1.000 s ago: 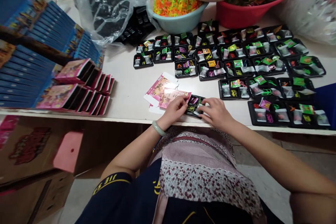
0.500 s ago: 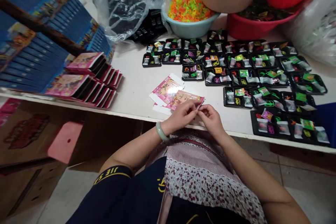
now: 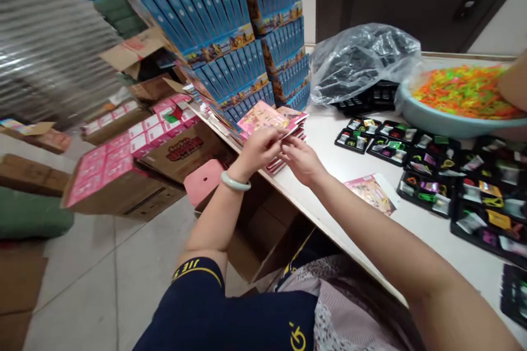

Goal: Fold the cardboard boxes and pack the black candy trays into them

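Observation:
My left hand (image 3: 257,151), with a pale green bangle on the wrist, pinches a pink printed box (image 3: 263,116) and holds it over the row of pink boxes (image 3: 284,162) at the table's left edge. My right hand (image 3: 302,159) is right beside it, fingers curled and touching the same box near its lower corner. A flat pink carton (image 3: 373,192) lies on the white table (image 3: 329,142) to the right of my hands.
Several black trays (image 3: 428,175) filled with small bagged toys cover the table's right. A blue basin of orange and green pieces (image 3: 461,104), a clear plastic bag (image 3: 362,63), stacked blue boxes (image 3: 230,27) and open cardboard cartons (image 3: 135,175) on the floor surround the spot.
My hands lifted the pink box from the table's front edge and carried it left to the row of pink boxes. My head turned left, bringing the floor cartons into sight.

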Tool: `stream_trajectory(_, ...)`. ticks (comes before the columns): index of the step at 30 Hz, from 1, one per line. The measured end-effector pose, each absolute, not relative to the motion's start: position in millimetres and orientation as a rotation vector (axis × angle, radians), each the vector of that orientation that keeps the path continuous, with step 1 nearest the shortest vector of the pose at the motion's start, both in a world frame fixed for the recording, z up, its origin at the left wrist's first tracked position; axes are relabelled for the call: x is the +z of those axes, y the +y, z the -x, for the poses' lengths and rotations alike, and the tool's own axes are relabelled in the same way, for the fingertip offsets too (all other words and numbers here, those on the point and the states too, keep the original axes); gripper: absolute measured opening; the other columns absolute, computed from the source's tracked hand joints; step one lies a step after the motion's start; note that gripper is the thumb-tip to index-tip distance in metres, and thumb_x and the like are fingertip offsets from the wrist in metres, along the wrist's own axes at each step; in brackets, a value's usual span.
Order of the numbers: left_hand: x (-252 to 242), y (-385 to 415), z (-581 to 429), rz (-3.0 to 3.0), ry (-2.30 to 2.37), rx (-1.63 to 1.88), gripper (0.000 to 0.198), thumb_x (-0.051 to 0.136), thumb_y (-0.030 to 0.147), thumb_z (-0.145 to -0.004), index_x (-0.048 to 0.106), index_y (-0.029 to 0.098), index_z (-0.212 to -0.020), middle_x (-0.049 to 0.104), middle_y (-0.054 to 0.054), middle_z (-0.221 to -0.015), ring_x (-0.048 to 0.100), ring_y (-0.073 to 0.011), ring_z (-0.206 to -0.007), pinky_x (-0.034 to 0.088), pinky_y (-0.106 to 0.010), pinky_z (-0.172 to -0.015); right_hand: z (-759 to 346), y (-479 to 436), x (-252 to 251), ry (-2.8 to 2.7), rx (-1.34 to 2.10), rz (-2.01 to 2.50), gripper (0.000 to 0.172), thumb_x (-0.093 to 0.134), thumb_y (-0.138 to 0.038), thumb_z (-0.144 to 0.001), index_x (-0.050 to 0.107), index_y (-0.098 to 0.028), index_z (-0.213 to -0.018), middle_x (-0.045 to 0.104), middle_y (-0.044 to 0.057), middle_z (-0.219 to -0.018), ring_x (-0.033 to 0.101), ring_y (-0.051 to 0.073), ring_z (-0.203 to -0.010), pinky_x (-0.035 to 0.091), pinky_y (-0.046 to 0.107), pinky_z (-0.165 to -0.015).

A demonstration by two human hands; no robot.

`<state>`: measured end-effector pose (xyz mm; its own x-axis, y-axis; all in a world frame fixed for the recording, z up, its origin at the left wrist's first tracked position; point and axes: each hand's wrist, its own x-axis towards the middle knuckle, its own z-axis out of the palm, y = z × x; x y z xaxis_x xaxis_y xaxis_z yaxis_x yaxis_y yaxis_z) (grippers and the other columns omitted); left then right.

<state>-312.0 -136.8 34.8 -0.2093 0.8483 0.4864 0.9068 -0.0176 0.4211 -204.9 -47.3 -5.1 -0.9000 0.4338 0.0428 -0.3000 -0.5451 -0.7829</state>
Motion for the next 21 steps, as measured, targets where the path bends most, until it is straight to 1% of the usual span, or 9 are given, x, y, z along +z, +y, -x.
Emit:
stream_trajectory(2,24,-138,350,1.908,-2.218,-1.029,0.012,0.048,0.018,-0.08,0.048,0.018,-0.068,0.069,-0.008,-0.1,0.06,-0.0164,-0.082,0.049,-0.032,-0.077,237,-50,-6,-1.163,2.511,0.273,0.022,0.063,-0.02,-0.07,0.058,-0.023,-0.091,0.067,-0.004,-0.09,0.064,0.011,-0.09,0.051,0.03,-0.093)
stream_trajectory(5,11,-140,382,1.948,-2.281,-0.965,0.013,0.048,0.021,-0.082,0.052,0.018,-0.071,0.067,-0.006,-0.088,0.058,-0.0158,-0.077,0.048,-0.03,-0.074,245,-52,-17,-1.211,2.527,0.352,0.022,0.066,-0.022,-0.07,0.058,-0.022,-0.09,0.069,-0.001,-0.093,0.067,0.014,-0.091,0.052,0.035,-0.093)
stream_trajectory(8,6,-145,373,1.782,-2.191,-0.991,0.013,0.055,0.031,-0.085,0.057,0.018,-0.083,0.064,-0.007,-0.094,0.058,-0.0196,-0.09,0.048,-0.034,-0.081,203,-41,-38,-1.32,2.505,0.456,0.028,0.073,-0.027,-0.068,0.064,-0.021,-0.094,0.07,0.005,-0.101,0.067,0.02,-0.097,0.051,0.041,-0.093)
stream_trajectory(10,-3,-143,348,1.568,-2.073,-1.114,0.019,0.06,0.035,-0.085,0.056,0.019,-0.095,0.062,-0.008,-0.102,0.056,-0.0211,-0.097,0.048,-0.036,-0.085,156,-24,-57,-1.513,2.365,0.531,0.029,0.073,-0.03,-0.07,0.067,-0.021,-0.097,0.07,0.008,-0.106,0.066,0.023,-0.099,0.05,0.044,-0.093)
stream_trajectory(12,-22,-131,310,1.529,-1.99,-1.263,0.02,0.058,0.033,-0.088,0.054,0.019,-0.102,0.061,-0.008,-0.102,0.057,-0.0202,-0.096,0.049,-0.036,-0.085,104,-1,-77,-1.885,1.92,0.635,0.027,0.064,-0.034,-0.079,0.066,-0.022,-0.103,0.069,0.009,-0.11,0.065,0.024,-0.101,0.049,0.048,-0.095)
stream_trajectory(14,-51,-111,264,1.842,-1.984,-1.306,0.017,0.053,0.028,-0.091,0.053,0.019,-0.106,0.063,-0.008,-0.101,0.059,-0.0198,-0.095,0.051,-0.036,-0.085,58,23,-96,-2.174,1.317,0.802,0.031,0.054,-0.032,-0.085,0.062,-0.02,-0.112,0.066,0.013,-0.117,0.061,0.027,-0.108,0.045,0.051,-0.098)
stream_trajectory(16,-82,-85,217,2.263,-2.063,-1.081,0.027,0.054,0.026,-0.089,0.053,0.018,-0.114,0.063,-0.012,-0.112,0.058,-0.0243,-0.108,0.049,-0.042,-0.095,25,41,-113,-2.366,0.824,0.958,0.038,0.05,-0.027,-0.087,0.057,-0.014,-0.122,0.061,0.02,-0.125,0.055,0.032,-0.118,0.04,0.055,-0.102)
stream_trajectory(18,-109,-61,180,2.387,-2.244,-0.767,0.045,0.06,0.025,-0.085,0.047,0.013,-0.126,0.052,-0.02,-0.134,0.046,-0.033,-0.129,0.04,-0.05,-0.105,10,52,-125,-2.52,0.543,1.084,0.043,0.049,-0.022,-0.086,0.053,-0.007,-0.127,0.057,0.025,-0.129,0.05,0.035,-0.123,0.037,0.056,-0.104)
stream_trajectory(21,-129,-38,156,2.29,-2.502,-0.501,0.063,0.062,0.025,-0.083,0.036,0.007,-0.137,0.033,-0.027,-0.148,0.029,-0.0398,-0.14,0.031,-0.055,-0.111,12,54,-132,-2.593,0.479,1.199,0.044,0.049,-0.016,-0.085,0.052,-0.002,-0.126,0.057,0.028,-0.127,0.051,0.034,-0.122,0.038,0.051,-0.104)
